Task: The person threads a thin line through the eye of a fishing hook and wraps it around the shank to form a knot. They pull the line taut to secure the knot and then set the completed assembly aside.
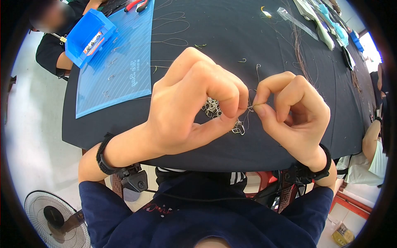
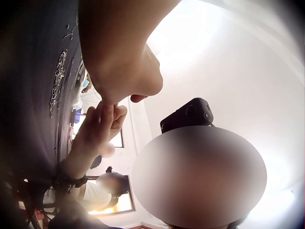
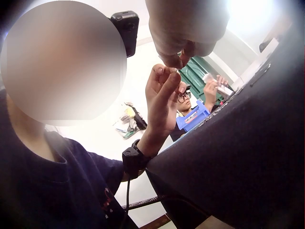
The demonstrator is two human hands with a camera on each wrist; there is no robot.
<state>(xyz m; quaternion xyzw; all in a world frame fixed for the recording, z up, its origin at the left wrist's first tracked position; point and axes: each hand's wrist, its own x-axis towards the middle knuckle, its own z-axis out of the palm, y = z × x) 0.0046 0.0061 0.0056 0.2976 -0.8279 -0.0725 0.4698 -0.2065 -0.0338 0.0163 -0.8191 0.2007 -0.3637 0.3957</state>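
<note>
In the head view my left hand [image 1: 186, 99] and right hand [image 1: 293, 111] are held close together over the table. Thumb and fingertips of both pinch a thin line [image 1: 250, 107], looped in the small gap between them. A fish hook [image 1: 258, 66] shows just above the fingertips, its shank running down towards the right hand. Partly hidden behind the left fingers is a pile of silvery fish hooks [image 1: 211, 107], with a few more hooks [image 1: 238, 128] below. In the left wrist view the pile [image 2: 58, 83] lies on the black cloth.
A blue translucent file bag [image 1: 128, 70] lies at the left, bearing loose hooks and a blue bin [image 1: 92, 35]. Looped lines [image 1: 171, 27] extend beside it. Red-handled pliers [image 1: 134, 5] sit at the top. Brown strands [image 1: 297, 45] and plastic packets [image 1: 316, 25] are at the right.
</note>
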